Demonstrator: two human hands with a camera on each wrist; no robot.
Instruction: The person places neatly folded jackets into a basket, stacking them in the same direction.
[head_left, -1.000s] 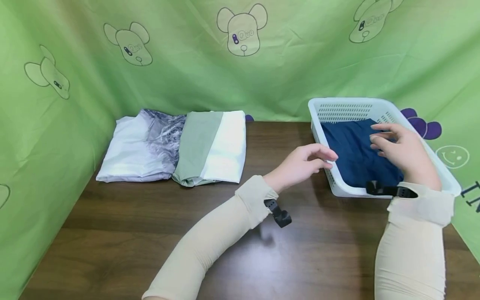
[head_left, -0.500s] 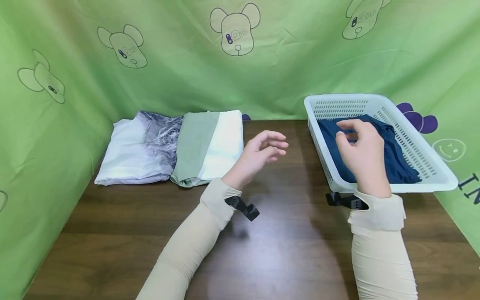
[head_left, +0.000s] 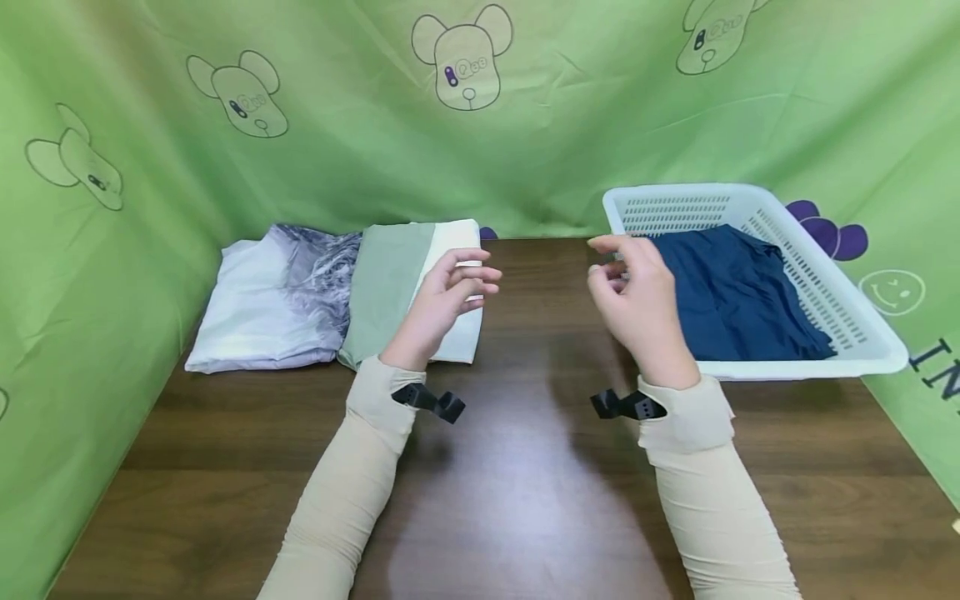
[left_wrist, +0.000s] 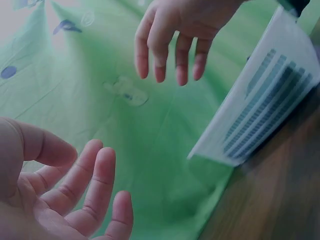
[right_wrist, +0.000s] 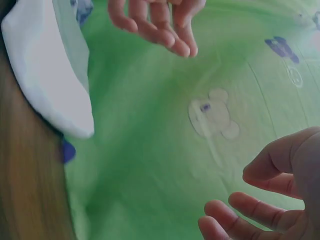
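Loosely relaxed, holding nothing, the left hand (head_left: 437, 305) hovers before the folded cloth (head_left: 390, 283), the right hand (head_left: 642, 308) beside the basket (head_left: 802, 369); table (head_left: 517, 467) spreads between.

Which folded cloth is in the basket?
The dark blue cloth, inside the white basket. The green-and-white cloth and the white-and-grey cloth lie side by side on the brown table instead.
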